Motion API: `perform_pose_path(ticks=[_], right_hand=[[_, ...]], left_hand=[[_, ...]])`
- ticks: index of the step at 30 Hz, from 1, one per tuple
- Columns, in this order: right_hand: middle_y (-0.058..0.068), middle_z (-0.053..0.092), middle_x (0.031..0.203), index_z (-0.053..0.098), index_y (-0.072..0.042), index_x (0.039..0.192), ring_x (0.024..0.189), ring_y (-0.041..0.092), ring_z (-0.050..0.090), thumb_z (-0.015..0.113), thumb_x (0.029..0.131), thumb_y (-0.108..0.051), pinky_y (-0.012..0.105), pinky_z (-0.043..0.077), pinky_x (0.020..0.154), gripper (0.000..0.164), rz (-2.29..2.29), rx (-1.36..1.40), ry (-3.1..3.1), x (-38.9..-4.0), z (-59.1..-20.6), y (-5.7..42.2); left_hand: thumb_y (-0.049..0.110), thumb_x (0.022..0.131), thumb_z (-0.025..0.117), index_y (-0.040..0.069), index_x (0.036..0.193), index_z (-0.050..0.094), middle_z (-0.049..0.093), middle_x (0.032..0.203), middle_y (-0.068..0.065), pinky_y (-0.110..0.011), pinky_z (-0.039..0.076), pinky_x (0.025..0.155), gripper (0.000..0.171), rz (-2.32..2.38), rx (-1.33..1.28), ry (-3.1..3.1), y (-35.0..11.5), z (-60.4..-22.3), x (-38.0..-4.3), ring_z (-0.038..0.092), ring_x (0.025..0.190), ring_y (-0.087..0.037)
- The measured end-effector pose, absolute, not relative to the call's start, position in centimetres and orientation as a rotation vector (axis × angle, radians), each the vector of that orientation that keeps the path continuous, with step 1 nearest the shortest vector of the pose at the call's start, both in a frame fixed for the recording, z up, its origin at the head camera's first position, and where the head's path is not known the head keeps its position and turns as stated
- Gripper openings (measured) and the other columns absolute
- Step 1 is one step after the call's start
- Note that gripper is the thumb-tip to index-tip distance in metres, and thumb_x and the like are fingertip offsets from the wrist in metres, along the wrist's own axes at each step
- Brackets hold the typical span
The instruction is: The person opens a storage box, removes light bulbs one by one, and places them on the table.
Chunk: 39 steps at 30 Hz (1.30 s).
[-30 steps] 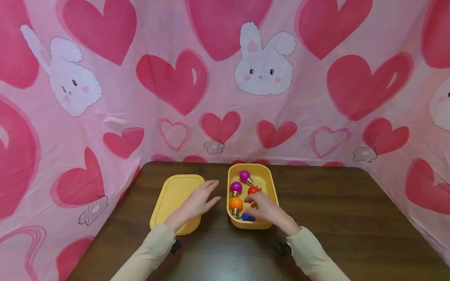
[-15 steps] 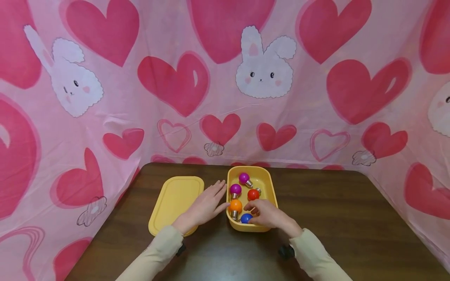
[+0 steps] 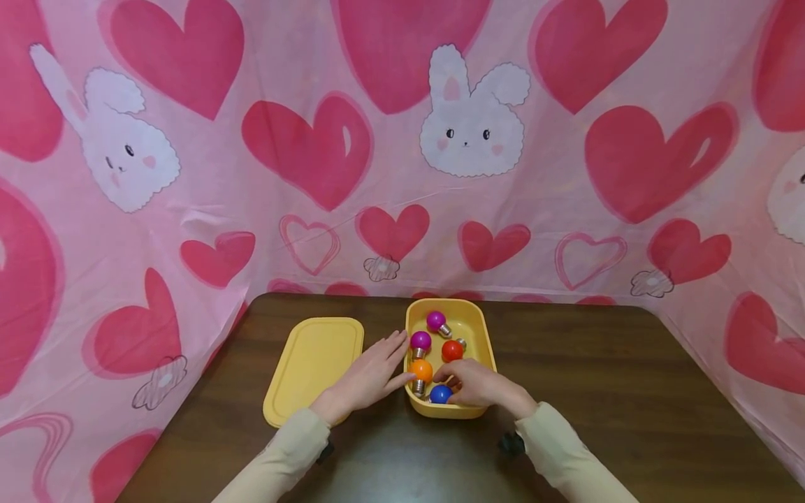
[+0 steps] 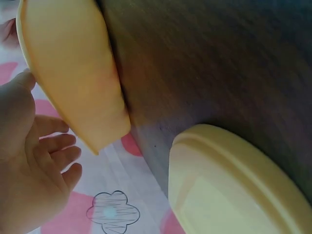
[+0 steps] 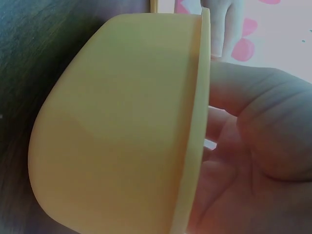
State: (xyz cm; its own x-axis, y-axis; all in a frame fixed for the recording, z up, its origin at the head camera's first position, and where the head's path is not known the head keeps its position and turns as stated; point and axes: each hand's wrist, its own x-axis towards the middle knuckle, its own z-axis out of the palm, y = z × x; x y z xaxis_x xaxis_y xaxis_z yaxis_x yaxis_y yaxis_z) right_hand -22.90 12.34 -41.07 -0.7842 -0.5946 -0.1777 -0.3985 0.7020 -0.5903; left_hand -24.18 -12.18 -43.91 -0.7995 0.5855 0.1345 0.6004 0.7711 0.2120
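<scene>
In the head view, a yellow box [image 3: 479,335] holds several small coloured light bulbs. My left hand [image 3: 365,377] lies along its left rim with fingers extended; the thumb tip reaches over the rim beside the orange bulb [image 3: 421,370]. My right hand [image 3: 474,384] dips over the near right side, fingers loosely bent, right beside the blue bulb [image 3: 441,395]. Its fingertips are partly hidden, and in the right wrist view the box wall [image 5: 117,122] blocks the bulbs. Further back lie a red bulb [image 3: 452,350] and two purple bulbs, one near [image 3: 421,341] and one far [image 3: 436,321].
A yellow lid [image 3: 311,363] lies flat on the dark wooden table [image 3: 597,377], left of the box and partly behind my left forearm. A pink cloth [image 3: 402,175] with hearts and rabbits hangs behind the table and along both sides.
My left hand has moved right, from over the lid to the box's left rim. My right hand has lowered slightly into the box, and the blue bulb's round end now shows more fully.
</scene>
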Motion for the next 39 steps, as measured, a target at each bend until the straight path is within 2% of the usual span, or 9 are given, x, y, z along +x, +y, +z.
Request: perform_pose_path(ticks=[9,19,26,32,39], right_hand=[[0.004,0.072,0.111,0.07,-0.007,0.117,0.099,0.021,0.066,0.077,0.084,-0.007,0.047,0.056,0.099,0.034,-0.75,-0.792,2.535,-23.4,-41.4,12.2],[0.001,0.072,0.107,0.07,-0.008,0.113,0.093,0.016,0.065,0.078,0.084,-0.011,0.041,0.059,0.095,0.031,-0.733,-0.854,2.557,-23.4,-41.5,12.7],[0.002,0.07,0.102,0.068,-0.008,0.109,0.088,0.016,0.064,0.081,0.082,-0.015,0.037,0.061,0.087,0.031,-0.78,-0.878,2.615,-23.4,-41.1,13.1],[0.004,0.069,0.104,0.067,-0.007,0.11,0.089,0.016,0.063,0.081,0.082,-0.015,0.039,0.062,0.084,0.033,-0.874,-0.834,2.627,-23.2,-40.7,14.2],[0.003,0.07,0.103,0.066,-0.01,0.108,0.092,0.017,0.064,0.08,0.083,-0.023,0.035,0.063,0.08,0.032,-0.949,-0.769,2.67,-22.8,-40.6,15.6]], left_hand=[[0.054,0.099,0.048,0.011,0.155,0.033,0.034,0.162,-0.007,-0.044,0.036,0.12,0.072,-0.32,-0.987,-2.881,-12.2,-44.4,-24.4,0.034,0.15,-0.027],[0.052,0.099,0.05,0.008,0.154,0.036,0.037,0.16,-0.011,-0.046,0.037,0.119,0.072,-0.32,-1.014,-2.86,-12.0,-44.5,-24.6,0.037,0.149,-0.029],[0.052,0.098,0.052,0.008,0.153,0.036,0.038,0.16,-0.011,-0.046,0.038,0.118,0.072,-0.379,-0.99,-2.866,-12.1,-44.4,-24.7,0.037,0.149,-0.029],[0.052,0.098,0.051,0.008,0.154,0.036,0.037,0.16,-0.011,-0.047,0.037,0.119,0.073,-0.401,-0.994,-2.865,-12.2,-44.7,-24.8,0.035,0.149,-0.029],[0.054,0.098,0.051,0.011,0.155,0.034,0.036,0.161,-0.008,-0.046,0.036,0.12,0.074,-0.407,-0.974,-2.904,-12.2,-44.6,-24.7,0.034,0.15,-0.027]])
